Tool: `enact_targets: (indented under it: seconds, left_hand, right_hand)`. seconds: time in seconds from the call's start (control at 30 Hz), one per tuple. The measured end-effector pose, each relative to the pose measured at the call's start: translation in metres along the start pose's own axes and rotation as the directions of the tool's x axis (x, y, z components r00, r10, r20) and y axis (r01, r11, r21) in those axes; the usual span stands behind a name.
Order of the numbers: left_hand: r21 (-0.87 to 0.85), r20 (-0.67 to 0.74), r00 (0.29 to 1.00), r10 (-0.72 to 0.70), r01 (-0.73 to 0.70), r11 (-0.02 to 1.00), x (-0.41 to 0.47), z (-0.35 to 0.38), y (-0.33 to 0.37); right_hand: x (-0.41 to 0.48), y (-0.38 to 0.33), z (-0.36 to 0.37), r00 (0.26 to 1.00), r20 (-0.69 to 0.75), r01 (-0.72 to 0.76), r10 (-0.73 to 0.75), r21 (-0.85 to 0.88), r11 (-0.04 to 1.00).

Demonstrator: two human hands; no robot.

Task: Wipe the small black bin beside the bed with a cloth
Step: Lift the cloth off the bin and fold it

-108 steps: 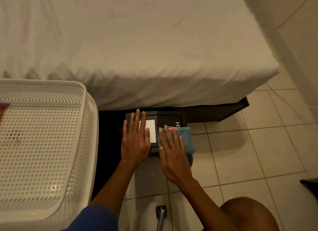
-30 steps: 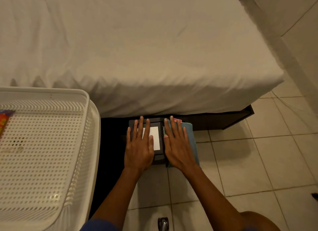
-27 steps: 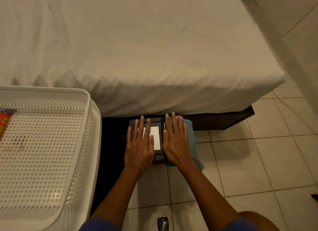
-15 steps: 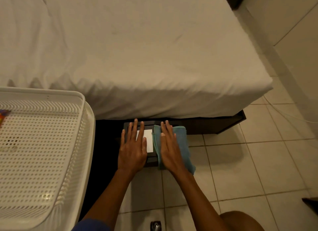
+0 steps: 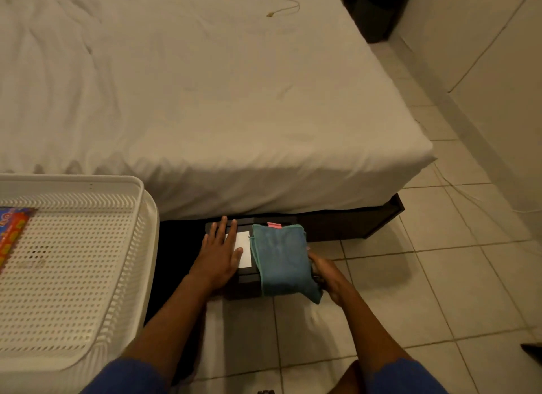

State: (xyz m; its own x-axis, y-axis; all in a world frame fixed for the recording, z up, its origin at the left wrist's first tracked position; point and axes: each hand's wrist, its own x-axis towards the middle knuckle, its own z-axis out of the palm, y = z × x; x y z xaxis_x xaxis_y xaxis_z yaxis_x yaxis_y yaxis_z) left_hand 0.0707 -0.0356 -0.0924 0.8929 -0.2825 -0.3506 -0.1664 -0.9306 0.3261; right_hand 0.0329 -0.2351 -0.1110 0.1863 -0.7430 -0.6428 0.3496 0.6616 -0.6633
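right hand (image 5: 326, 276) dropped beside bin (image 5: 245, 283), gripping cloth (image 5: 281, 258) | left hand (image 5: 218, 254) flat atop

Small black bin (image 5: 245, 280) beside bed — teal cloth (image 5: 281, 261) draped over top

The bed (image 5: 205, 100) overhangs the far side of the bin (image 5: 245, 288), its frame (image 5: 352, 222) right behind; the white basket (image 5: 73, 261) stands close on the left, leaving a narrow dark gap; open tiled floor (image 5: 410, 291) lies to the right and in front; the left hand (image 5: 218, 257) and the cloth (image 5: 281, 261) cover the bin's top; the right hand (image 5: 325, 273) grips the cloth at its right side.
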Motion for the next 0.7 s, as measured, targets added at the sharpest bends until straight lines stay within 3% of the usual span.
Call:
enact_targets:
  seconds: [0.03, 0.07, 0.1, 0.13, 0.17, 0.2, 0.23, 0.27, 0.3, 0.4, 0.53, 0.6, 0.7]
  left_hand:
    - [0.041, 0.036, 0.999, -0.002, 0.001, 0.999, 0.0, -0.006, 0.0]
    - [0.069, 0.06, 0.998, -0.01, 0.006, 0.998, -0.001, -0.01, 0.002]
    - [0.08, 0.066, 0.998, -0.017, 0.011, 0.997, -0.003, -0.012, 0.003]
    - [0.082, 0.061, 0.998, -0.018, 0.013, 0.997, -0.007, -0.014, 0.005]
    - [0.077, 0.054, 0.998, -0.015, 0.011, 0.997, -0.011, -0.014, 0.007]
    - [0.071, 0.046, 0.999, -0.009, 0.006, 0.997, -0.014, -0.015, 0.01]
    - [0.064, 0.036, 0.999, -0.005, 0.003, 0.998, -0.017, -0.015, 0.012]
    - [0.055, 0.025, 1.0, -0.001, 0.0, 0.998, -0.02, -0.017, 0.014]
    - [0.044, 0.012, 1.0, 0.005, -0.005, 0.999, -0.022, -0.018, 0.016]
    - [0.008, -0.042, 0.998, 0.038, -0.037, 0.999, -0.027, -0.021, 0.024]
    - [-0.03, -0.104, 0.99, 0.1, -0.103, 0.994, -0.027, -0.027, 0.033]
    - [-0.086, -0.137, 0.983, 0.125, -0.138, 0.987, -0.023, -0.037, 0.043]
    - [-0.252, -0.166, 0.98, 0.108, -0.148, 0.956, -0.016, -0.065, 0.064]
  right_hand:
    - [-0.008, -0.009, 0.012, 0.997, 0.081, 0.039, -0.012, -0.339, 0.94]
    - [-0.017, -0.022, 0.014, 0.97, 0.132, -0.093, 0.205, -0.578, 0.811]
    - [-0.008, -0.023, 0.01, 0.924, 0.163, -0.184, 0.346, -0.604, 0.775]
    - [0.003, -0.027, 0.006, 0.938, 0.093, -0.199, 0.334, -0.645, 0.738]
    - [0.024, -0.029, -0.002, 0.943, 0.124, -0.126, 0.308, -0.724, 0.678]
    - [0.026, -0.045, -0.003, 0.897, 0.272, 0.109, 0.348, -0.899, 0.423]
    - [0.03, -0.046, -0.003, 0.827, 0.251, 0.175, 0.502, -0.965, 0.195]
    - [0.043, -0.049, -0.006, 0.794, 0.155, 0.091, 0.588, -0.986, 0.138]
    - [0.053, -0.056, -0.009, 0.773, 0.115, 0.063, 0.624, -0.993, 0.105]
    - [0.046, -0.074, 0.0, 0.775, 0.159, 0.155, 0.612, -0.986, 0.06]
    - [0.033, -0.091, 0.023, 0.754, 0.454, 0.451, 0.475, -0.883, 0.127]
    - [0.021, -0.103, 0.039, 0.648, 0.607, 0.624, 0.461, -0.769, 0.136]
    - [0.002, -0.119, 0.06, 0.42, 0.762, 0.832, 0.493, -0.54, 0.126]
